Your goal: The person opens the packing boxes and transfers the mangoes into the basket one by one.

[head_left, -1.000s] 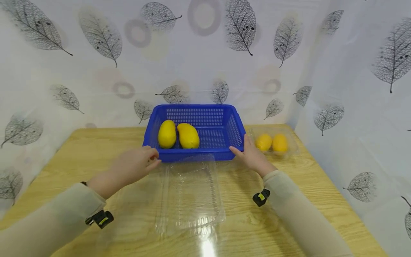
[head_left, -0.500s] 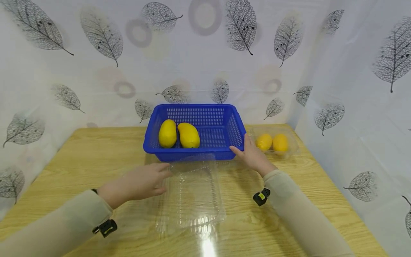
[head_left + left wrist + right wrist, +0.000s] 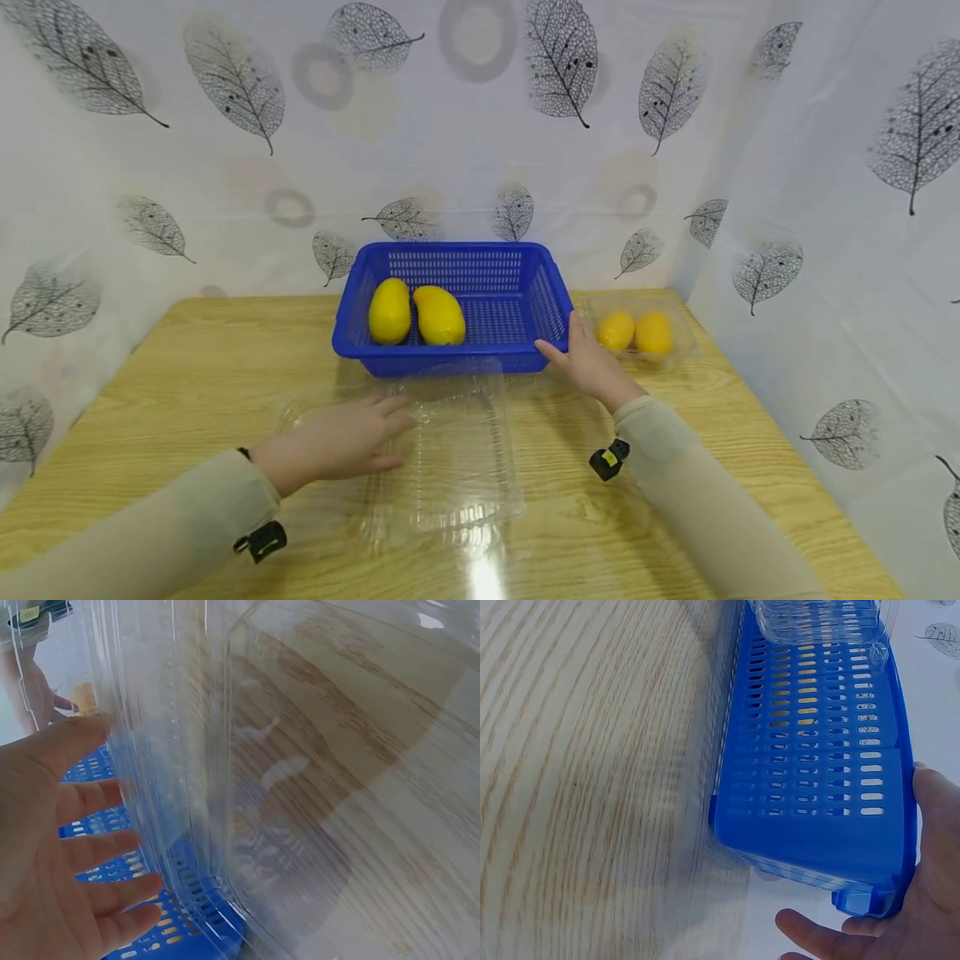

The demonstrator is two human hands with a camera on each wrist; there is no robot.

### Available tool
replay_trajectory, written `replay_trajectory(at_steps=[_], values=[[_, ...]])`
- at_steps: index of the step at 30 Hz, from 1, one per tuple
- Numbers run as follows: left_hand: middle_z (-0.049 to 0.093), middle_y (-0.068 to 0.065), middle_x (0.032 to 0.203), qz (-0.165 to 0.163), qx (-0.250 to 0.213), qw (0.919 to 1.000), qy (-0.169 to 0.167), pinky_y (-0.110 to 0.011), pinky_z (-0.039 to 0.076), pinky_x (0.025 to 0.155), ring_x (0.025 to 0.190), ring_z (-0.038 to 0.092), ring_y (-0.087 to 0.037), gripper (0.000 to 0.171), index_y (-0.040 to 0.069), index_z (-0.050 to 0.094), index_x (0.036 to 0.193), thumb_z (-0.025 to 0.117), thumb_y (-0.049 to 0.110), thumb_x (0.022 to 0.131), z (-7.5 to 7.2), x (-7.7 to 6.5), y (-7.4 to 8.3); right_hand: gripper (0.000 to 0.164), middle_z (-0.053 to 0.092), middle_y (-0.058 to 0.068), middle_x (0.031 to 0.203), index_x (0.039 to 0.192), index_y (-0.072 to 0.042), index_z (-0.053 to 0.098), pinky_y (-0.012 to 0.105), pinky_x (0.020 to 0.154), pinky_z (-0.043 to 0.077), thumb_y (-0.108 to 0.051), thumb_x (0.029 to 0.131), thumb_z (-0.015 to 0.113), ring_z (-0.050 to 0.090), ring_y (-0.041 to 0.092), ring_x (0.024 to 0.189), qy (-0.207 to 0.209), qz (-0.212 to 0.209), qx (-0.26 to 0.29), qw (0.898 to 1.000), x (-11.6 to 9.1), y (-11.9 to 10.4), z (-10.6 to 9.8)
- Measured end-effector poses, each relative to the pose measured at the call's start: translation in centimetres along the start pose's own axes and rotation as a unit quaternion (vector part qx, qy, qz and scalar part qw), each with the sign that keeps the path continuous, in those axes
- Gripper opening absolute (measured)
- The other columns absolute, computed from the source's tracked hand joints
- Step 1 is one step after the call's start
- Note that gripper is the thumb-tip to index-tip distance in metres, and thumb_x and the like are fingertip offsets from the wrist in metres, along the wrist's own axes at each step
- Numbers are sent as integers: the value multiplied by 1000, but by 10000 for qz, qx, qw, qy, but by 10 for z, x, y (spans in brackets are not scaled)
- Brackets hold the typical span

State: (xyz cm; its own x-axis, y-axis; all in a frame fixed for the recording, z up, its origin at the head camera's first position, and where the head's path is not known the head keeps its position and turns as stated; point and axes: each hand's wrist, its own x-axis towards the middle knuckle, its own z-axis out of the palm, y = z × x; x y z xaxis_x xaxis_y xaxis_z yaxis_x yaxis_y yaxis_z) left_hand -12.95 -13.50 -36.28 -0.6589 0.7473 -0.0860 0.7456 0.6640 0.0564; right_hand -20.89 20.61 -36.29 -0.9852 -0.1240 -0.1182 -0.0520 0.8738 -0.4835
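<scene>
My left hand (image 3: 337, 442) is over the left part of a clear plastic clamshell box (image 3: 465, 458), fingers spread and straight. In the left wrist view its fingertips (image 3: 142, 889) lie at the box's ridged edge; whether all of them touch is unclear. At the front right corner of a blue plastic basket (image 3: 457, 365), my right hand (image 3: 596, 367) rests with its thumb at the front rim and its fingers stretched along the side. Two yellow mangoes (image 3: 390, 312) lie in the basket's left half. The box's far edge overlaps the basket's front wall in the head view.
Another clear plastic box (image 3: 682, 346) stands at the table's back right, beside the basket, with two orange-yellow fruits (image 3: 654, 334) in it. The wood-grain table (image 3: 225, 350) meets a leaf-patterned sheet (image 3: 480, 125) behind and at the right.
My left hand has come away from the basket's front left corner, towards me and to the right, and its fingers have straightened over the clear box. The right hand and basket stay put.
</scene>
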Motion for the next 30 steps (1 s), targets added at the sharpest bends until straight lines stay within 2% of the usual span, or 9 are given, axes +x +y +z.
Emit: replay_trajectory(at_steps=[6,11,14,17,21,30], values=[[43,-20,138,-212,-80,9997,-84,-51,37,98,122,44,-39,47,5,59,122,58,40,90,4,-1,-5,108,-7,21,153,147,-3,-12,57,105,22,-79,79,25,16,43,135,12,-27,10,10000,0,-1,-1],[47,-20,134,-250,-29,9997,56,-49,39,97,118,48,-37,44,5,62,116,60,39,89,6,-5,-12,107,-7,21,153,146,-3,-12,56,105,22,-79,80,25,16,43,135,14,-69,-2,10000,-1,-1,-1],[49,-21,131,-176,-8,9997,183,-49,42,94,115,51,-37,40,4,63,112,61,36,88,7,-8,-17,103,-6,22,153,146,-1,-11,57,104,23,-74,84,28,17,44,134,38,-93,-15,9999,-1,-2,-2],[51,-21,128,-153,21,9994,307,-48,45,90,110,54,-36,37,4,63,108,63,34,87,8,-14,-22,100,-7,22,152,146,-1,-11,57,104,23,-71,87,30,17,44,134,37,-85,-23,10000,-2,-2,-2],[52,-20,126,-249,87,9989,389,-46,48,85,105,57,-34,37,5,64,106,66,35,85,8,-23,-28,103,-7,23,152,146,0,-10,57,105,22,-74,85,27,16,44,134,52,-128,-42,9999,-1,-1,-1],[51,-20,129,-641,-21,9974,318,-48,48,85,104,58,-36,39,3,64,109,66,33,85,6,-41,-40,103,-5,22,153,146,1,-8,57,104,24,-74,84,28,19,45,134,114,-134,-50,9998,-1,0,-1]])
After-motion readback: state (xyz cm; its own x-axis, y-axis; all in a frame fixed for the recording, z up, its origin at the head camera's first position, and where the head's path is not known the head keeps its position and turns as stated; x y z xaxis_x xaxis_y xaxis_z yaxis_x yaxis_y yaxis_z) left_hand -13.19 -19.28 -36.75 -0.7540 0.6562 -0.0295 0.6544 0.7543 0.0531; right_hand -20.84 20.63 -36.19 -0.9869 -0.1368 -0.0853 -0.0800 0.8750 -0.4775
